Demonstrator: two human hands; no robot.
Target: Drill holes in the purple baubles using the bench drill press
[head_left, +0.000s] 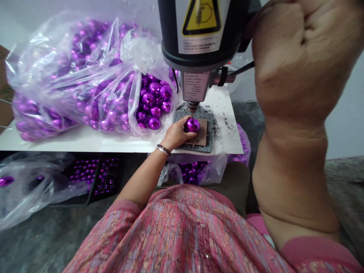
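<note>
My left hand (176,133) holds a shiny purple ball (192,124) on a small brown pad (202,137) that lies on the dark metal base (209,144) of a bench drill. The drill bit (193,109) points straight down and touches the top of the ball. My right hand (298,57) is raised close to the camera, its fingers closed around the drill's black lever (241,69), most of which is hidden. The drill's black head (199,34) carries a yellow warning label.
A big clear plastic bag (85,76) full of purple balls lies on the white table (85,142) to the left. Dark shavings dust the table by the drill. Below the table are more bags and a black crate (96,178) of purple balls.
</note>
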